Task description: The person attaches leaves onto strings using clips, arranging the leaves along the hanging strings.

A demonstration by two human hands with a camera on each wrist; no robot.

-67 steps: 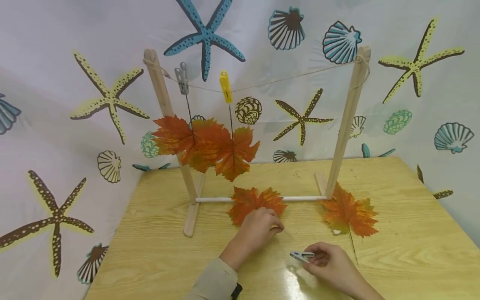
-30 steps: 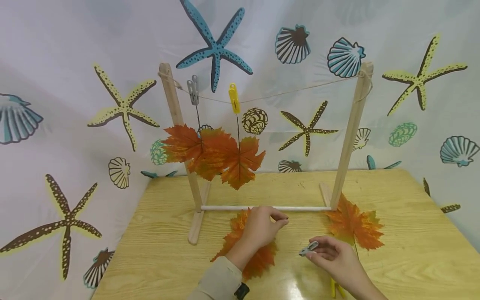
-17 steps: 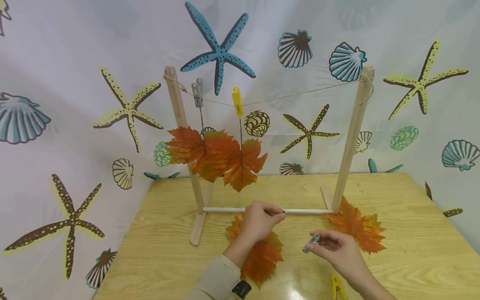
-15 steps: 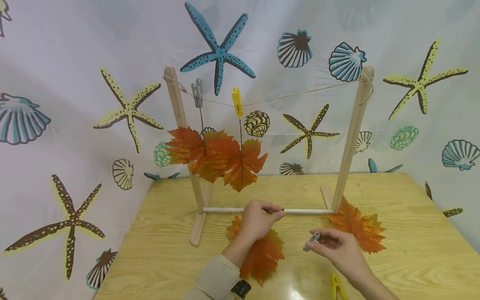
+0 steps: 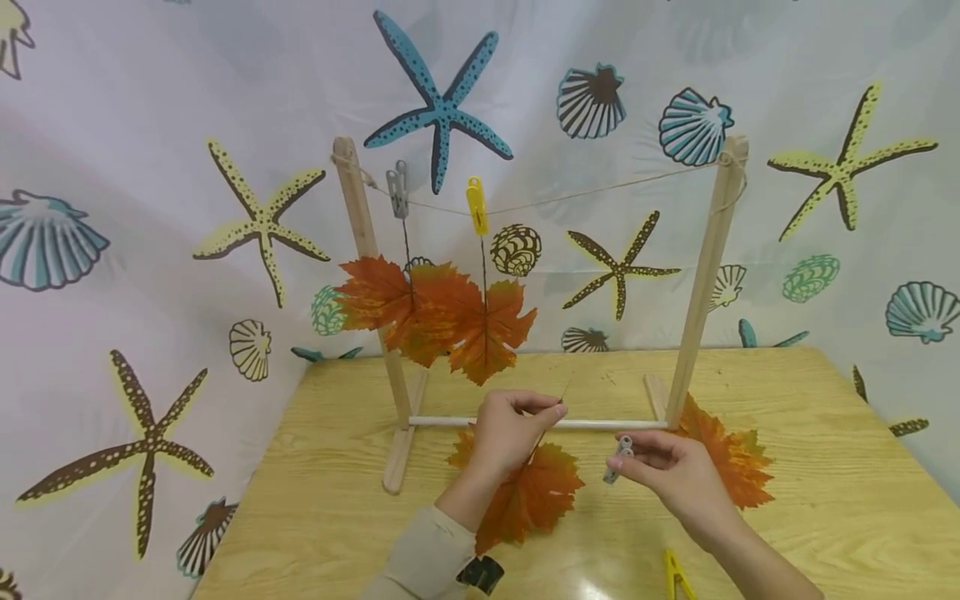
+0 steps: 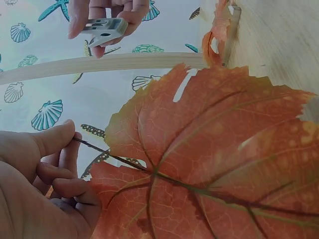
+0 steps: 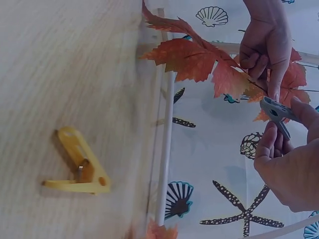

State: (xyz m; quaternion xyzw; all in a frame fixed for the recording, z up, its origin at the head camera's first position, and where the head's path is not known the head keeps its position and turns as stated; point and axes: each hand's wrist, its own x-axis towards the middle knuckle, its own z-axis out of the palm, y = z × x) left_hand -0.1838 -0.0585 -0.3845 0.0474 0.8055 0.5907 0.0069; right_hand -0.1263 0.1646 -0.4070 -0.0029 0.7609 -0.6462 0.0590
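My left hand (image 5: 512, 429) pinches the thin dark stem of an orange artificial maple leaf (image 5: 532, 496) between thumb and fingertips. In the left wrist view the leaf (image 6: 209, 154) spreads out below the stem, its blade clear of the fingers. To the right, my right hand (image 5: 678, 479) holds a grey clothespin (image 5: 617, 461) between thumb and fingers; the right wrist view shows this clothespin (image 7: 276, 113) near the left hand. Two more leaves (image 5: 487, 329) hang from the string (image 5: 585, 192), one by a grey clothespin (image 5: 398, 190), one by a yellow clothespin (image 5: 477, 206).
The string runs between two wooden posts (image 5: 697, 283) joined low down by a white rod (image 5: 615, 425). Another maple leaf (image 5: 723, 454) lies by the right post's foot. A yellow clothespin (image 5: 677, 575) lies on the wooden table (image 5: 337, 517). A patterned cloth (image 5: 300, 50) hangs behind.
The left hand has raised the leaf by its stem and drawn it toward me from near the rod. My right hand has moved up slightly and turned the grey clothespin more upright.
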